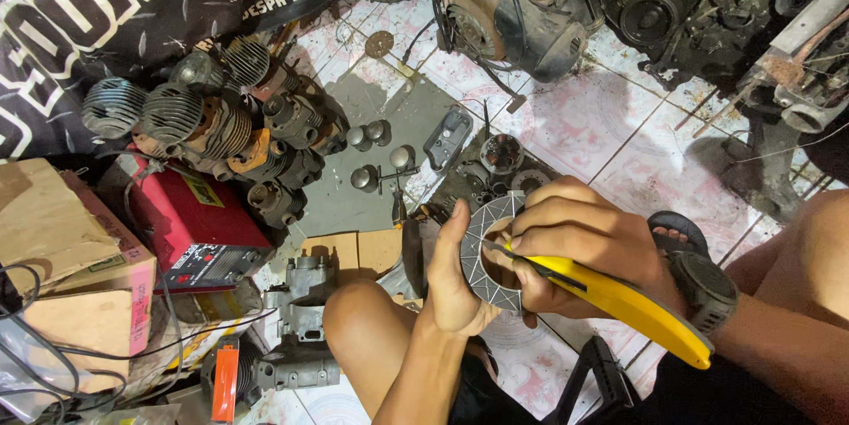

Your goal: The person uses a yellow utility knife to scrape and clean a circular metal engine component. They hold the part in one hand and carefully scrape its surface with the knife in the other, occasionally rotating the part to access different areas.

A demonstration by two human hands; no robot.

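Left hand [455, 279] cups the flat grey ring-shaped friction plate [485, 257] by its rim, above the knee; right hand [575, 252] is closed on a yellow-handled utility knife [619, 301], tip on the inner edge. Best: shallow blade angle, light strokes, cut away from thumb.

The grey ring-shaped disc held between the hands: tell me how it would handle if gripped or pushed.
The ring disc looks thin, flat and metallic, so it is probably stiff, not floppy. It seems light for its width: the left hand props it on edge alone. Set down on that round edge, it could roll or tip. Its segmented face probably gives fingers some grip.
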